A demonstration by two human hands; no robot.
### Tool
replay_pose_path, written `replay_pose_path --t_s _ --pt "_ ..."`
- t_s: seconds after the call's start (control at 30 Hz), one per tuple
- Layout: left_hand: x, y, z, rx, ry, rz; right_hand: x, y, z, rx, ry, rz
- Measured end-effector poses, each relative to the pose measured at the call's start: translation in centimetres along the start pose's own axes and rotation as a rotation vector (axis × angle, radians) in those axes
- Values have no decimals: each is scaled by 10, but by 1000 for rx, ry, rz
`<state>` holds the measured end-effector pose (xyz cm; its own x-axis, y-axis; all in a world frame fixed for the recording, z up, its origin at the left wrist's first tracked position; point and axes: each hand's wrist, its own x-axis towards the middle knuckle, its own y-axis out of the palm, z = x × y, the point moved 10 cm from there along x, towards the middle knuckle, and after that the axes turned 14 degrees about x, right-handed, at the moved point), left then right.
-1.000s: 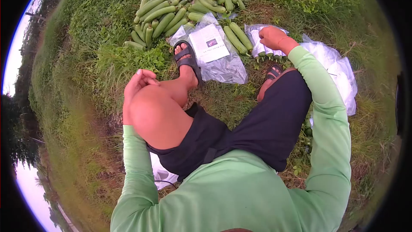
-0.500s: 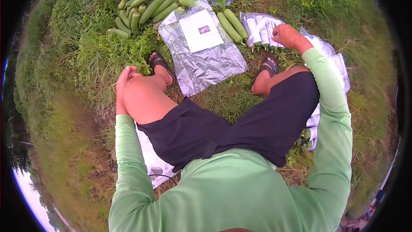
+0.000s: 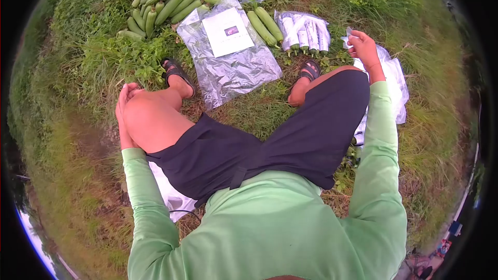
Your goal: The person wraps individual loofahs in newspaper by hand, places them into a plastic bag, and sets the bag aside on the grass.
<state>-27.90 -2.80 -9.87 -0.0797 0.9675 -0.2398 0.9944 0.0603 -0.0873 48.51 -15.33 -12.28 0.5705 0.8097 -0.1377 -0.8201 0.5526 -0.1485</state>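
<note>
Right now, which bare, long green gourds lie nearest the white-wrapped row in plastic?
The separate pair just left of the wrapped row; the heaped gourds lie farther off.

Soft daylight inside a bent, dark-rimmed circle

Even outdoor light falls over the scene, with soft, faint shading. A pale strip of sky (image 3: 32,242) glares at the lower left, fringed blue-violet. The clear plastic sheet (image 3: 236,77) throws small crinkled glints; the white plastic (image 3: 397,85) at right looks nearly washed out. Fisheye distortion bows the edges, and black fills the corners. Grass (image 3: 441,140) near the right rim smears into blur. The centre is clearer, though print on the paper (image 3: 227,33) is illegible.
</note>
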Motion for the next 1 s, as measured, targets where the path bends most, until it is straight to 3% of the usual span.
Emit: replay_pose_path --t_s 0.2,0.3,0.33,0.37,0.4,0.5,0.57,0.77,1.0 --pt "16 8 11 -6 -105 114 -43 -67 -8 -29 33 -104" --pt "42 15 49 -95 -86 124 -60 -70 -80 -206 144 69" --pt "43 17 52 -140 -35 114 -86 -50 -69 -444 -158 179" --pt "42 18 56 -165 -12 108 -107 -39 -86 -693 -314 286" --pt "40 19 58 -178 -1 105 -124 -40 -121 -759 -254 311" --pt "21 15 82 -194 -30 92 -183 -68 -219 -555 401 110" --pt "8 13 104 -202 -65 94 -209 -70 -245 -521 515 54" --pt "-26 28 171 -227 -172 114 -235 -65 -258 -526 555 17" --pt "-49 52 199 -214 -226 137 -236 -65 -251 -548 551 20"
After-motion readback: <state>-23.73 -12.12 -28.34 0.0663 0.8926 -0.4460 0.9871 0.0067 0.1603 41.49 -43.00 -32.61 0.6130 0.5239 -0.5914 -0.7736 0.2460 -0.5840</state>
